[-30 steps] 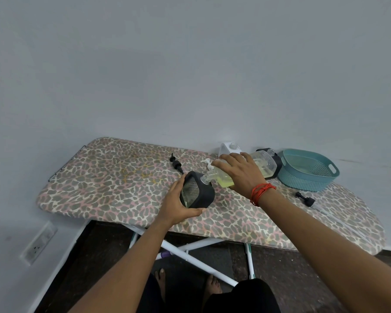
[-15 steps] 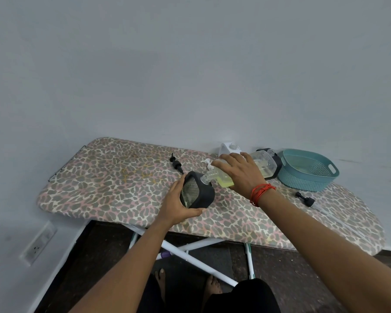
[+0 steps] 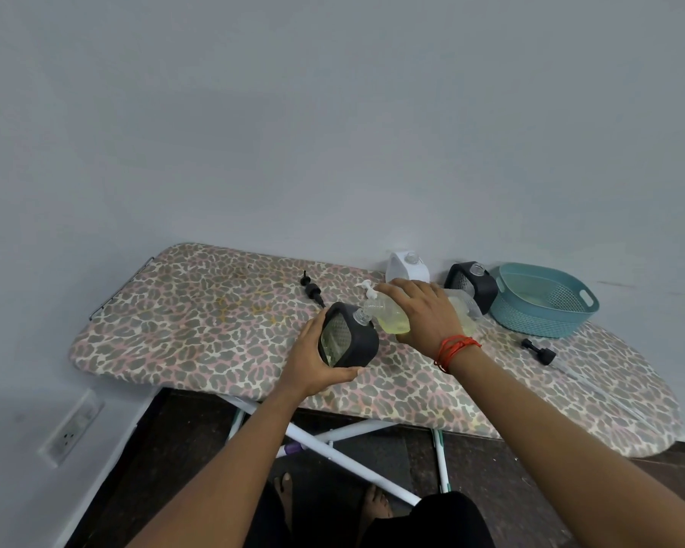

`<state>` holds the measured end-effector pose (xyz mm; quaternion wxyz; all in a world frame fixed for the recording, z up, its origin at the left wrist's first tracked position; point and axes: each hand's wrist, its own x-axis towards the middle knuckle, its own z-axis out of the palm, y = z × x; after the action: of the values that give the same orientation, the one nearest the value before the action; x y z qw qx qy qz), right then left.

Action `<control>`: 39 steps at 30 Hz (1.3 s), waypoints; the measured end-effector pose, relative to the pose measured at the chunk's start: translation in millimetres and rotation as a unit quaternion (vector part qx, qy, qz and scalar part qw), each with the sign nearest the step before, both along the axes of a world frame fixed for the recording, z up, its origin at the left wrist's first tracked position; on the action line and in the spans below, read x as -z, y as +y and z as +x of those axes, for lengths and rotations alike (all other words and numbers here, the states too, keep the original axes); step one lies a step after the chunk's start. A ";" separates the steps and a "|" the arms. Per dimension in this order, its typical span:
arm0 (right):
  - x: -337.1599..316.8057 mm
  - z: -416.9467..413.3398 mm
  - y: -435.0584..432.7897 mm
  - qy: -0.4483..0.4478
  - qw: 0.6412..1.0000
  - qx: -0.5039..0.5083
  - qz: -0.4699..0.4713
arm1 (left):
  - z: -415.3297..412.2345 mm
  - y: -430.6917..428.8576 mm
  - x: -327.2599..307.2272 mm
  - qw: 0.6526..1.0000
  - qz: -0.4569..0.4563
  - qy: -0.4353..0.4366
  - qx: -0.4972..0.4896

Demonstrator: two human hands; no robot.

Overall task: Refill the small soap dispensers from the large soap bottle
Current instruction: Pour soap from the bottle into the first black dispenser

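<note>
Head view, centre of frame: little changed across the last second. Same tipped pour, same grips, same alignment of necks. Soap level in the receiving vessel not readable well enough to call a rise. Judged from that: pour mid-course, transfer slow, step unfinished.

Left hand clasped around the black dispenser, thumb on the near side, fingers curled beneath, vessel tilted toward the pourer and lifted just off the leopard-print ironing board serving as bench. Right hand clamped over the large soap bottle, held nearly on its side, white pump head poking up and left, clear neck meeting the dispenser's small clear mouth. Red thread band at that wrist.

Materials: bottle of thin clear plastic, yellow-green liquid pooled along its lower side. Dispenser a rounded square block, matt black shell with a ribbed translucent window. Board cover soft fabric, faintly yellow-stained toward centre left.

Upper right of the board: second black dispenser and a white one, both uncapped, standing against the wall, well apart from the pour. Beside them a teal perforated plastic basket. Two black pump heads lying loose: one just above the pour, one at right with a long clear tube.

Likely remaining: the two waiting dispensers, then pumps refitted.
</note>
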<state>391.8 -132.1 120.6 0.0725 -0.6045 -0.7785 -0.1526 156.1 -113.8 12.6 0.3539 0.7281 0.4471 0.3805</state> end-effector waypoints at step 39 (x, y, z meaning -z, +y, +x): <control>59.6 23.5 -37.8 0.639 0.757 0.077 0.109 | 65.6 -26.8 -9.4 0.944 -0.085 0.005 -0.319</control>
<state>415.4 -169.9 61.0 0.6068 -0.6077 -0.4798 0.1801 221.7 -140.6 22.1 0.2726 0.5158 0.6886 0.4306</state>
